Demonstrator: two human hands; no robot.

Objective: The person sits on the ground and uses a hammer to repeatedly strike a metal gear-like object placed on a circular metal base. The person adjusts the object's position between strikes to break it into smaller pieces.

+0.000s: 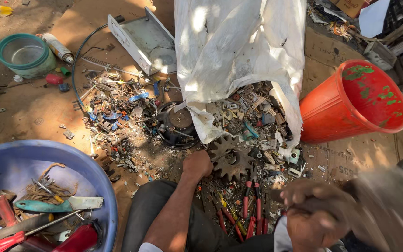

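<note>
My left hand (197, 164) closes on a rusty gear (231, 157); right hand (311, 212), blurred, grip unclear. Red bucket (355, 100) at two o'clock, white sack (234, 51) at twelve.

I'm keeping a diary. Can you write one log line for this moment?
left hand: on rusty gear | right hand: raised, blurred | white sack: spilling scrap | red bucket: tipped

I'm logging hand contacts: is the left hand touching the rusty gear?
Touching. The head view shows the left hand closed against the left rim of the rusty gear, with no gap between them. The right hand is blurred, apart from it.
</note>
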